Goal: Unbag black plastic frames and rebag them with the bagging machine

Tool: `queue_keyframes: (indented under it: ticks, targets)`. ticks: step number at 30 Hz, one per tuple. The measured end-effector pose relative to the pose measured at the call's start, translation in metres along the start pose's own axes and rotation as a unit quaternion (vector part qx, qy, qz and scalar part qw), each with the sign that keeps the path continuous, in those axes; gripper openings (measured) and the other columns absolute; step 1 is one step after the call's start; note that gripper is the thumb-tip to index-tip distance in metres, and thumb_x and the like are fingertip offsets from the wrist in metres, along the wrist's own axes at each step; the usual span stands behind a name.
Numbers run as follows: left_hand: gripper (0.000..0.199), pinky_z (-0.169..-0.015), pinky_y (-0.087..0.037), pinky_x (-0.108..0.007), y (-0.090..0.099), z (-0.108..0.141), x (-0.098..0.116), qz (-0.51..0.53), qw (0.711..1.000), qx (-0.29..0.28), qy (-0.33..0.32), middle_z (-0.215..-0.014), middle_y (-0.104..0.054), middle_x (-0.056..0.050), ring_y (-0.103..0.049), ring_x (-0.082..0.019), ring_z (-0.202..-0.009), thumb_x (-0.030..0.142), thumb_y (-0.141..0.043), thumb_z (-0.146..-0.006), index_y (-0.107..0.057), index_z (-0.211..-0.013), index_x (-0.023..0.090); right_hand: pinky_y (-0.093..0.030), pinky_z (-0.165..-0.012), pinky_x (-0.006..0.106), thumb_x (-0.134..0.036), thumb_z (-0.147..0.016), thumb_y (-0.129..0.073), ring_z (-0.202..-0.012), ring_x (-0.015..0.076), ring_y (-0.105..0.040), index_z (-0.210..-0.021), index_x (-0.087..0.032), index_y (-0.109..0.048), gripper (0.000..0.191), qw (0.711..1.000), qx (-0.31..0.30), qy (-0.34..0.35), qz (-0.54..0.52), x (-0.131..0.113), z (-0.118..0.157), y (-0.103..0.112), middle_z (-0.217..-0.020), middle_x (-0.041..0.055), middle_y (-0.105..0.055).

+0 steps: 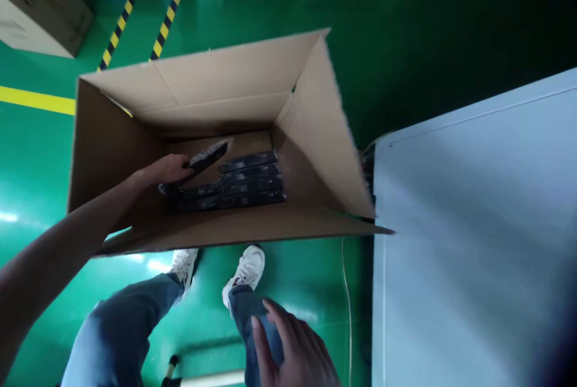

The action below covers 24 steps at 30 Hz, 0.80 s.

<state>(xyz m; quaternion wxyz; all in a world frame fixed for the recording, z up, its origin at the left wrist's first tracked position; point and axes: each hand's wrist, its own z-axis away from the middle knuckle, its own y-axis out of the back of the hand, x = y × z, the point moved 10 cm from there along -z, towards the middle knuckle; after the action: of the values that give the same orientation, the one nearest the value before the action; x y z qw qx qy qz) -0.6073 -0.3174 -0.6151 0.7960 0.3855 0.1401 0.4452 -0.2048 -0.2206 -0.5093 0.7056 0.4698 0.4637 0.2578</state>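
A dark pack [205, 160] is gripped by the left hand [164, 172] inside an open carton [315, 134].
The pack is flat, black and tilted, held above a row of like packs [246, 185] on the carton's bottom; the right hand [293, 348] rests open on the knee, well apart.

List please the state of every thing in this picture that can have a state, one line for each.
Cardboard box: open, flaps spread, on the floor.
Flat dark packs: lying in a row on the box bottom.
Tilted dark pack: raised at one end, held.
Left hand: inside the box, closed on the tilted dark pack.
Right hand: holding nothing, resting on the right knee.
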Motion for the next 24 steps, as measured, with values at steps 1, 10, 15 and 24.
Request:
queue_keyframes:
  ticks: [1, 10, 15, 24]
  targets:
    - [0.032, -0.075, -0.049, -0.028, 0.019, 0.021, 0.008, 0.010, 1.000, 0.018, -0.009, -0.101, -0.077, -0.007, -0.072, -0.023, -0.093, 0.041, -0.055, -0.100, -0.071, -0.109, 0.015, -0.058, -0.078, 0.038, -0.047, -0.105, -0.055, -0.084, 0.0268, -0.077, -0.124, -0.026, -0.075, 0.035, 1.000, -0.002, -0.002, -0.009, -0.002, -0.002, 0.000, -0.099, 0.0100, -0.083]
    - [0.035, -0.066, -0.046, -0.027, 0.045, 0.271, 0.070, 0.444, 0.883, 0.090, -0.121, -0.084, -0.066, 0.000, -0.058, -0.017, -0.076, 0.054, -0.070, -0.088, -0.066, -0.092, 0.019, -0.057, -0.077, 0.034, -0.041, -0.109, -0.047, -0.089, 0.0250, -0.078, -0.115, -0.023, -0.076, 0.035, 0.994, 0.059, 0.011, -0.089, -0.014, -0.004, 0.025, -0.098, 0.0087, -0.082]
    - [0.041, -0.072, -0.050, -0.028, -0.033, 0.363, 0.113, 0.569, 0.813, 0.013, -0.125, -0.093, -0.070, -0.004, -0.061, -0.019, -0.083, 0.055, -0.079, -0.084, -0.073, -0.101, 0.019, -0.062, -0.081, 0.033, -0.046, -0.108, -0.045, -0.094, 0.0222, -0.079, -0.128, -0.022, -0.069, 0.040, 0.919, 0.078, 0.018, -0.386, -0.044, 0.024, 0.060, -0.103, 0.0095, -0.082]
    - [0.048, -0.069, -0.046, -0.028, -0.133, 0.436, 0.129, 0.571, 0.818, 0.001, -0.069, -0.079, -0.063, -0.002, -0.054, -0.018, -0.078, 0.065, -0.069, -0.090, -0.075, -0.088, 0.018, -0.062, -0.088, 0.034, -0.051, -0.099, -0.064, -0.099, 0.0216, -0.075, -0.128, -0.023, -0.065, 0.041, 0.778, 0.099, -0.124, -0.608, -0.086, 0.110, 0.060, -0.110, 0.0063, -0.079]
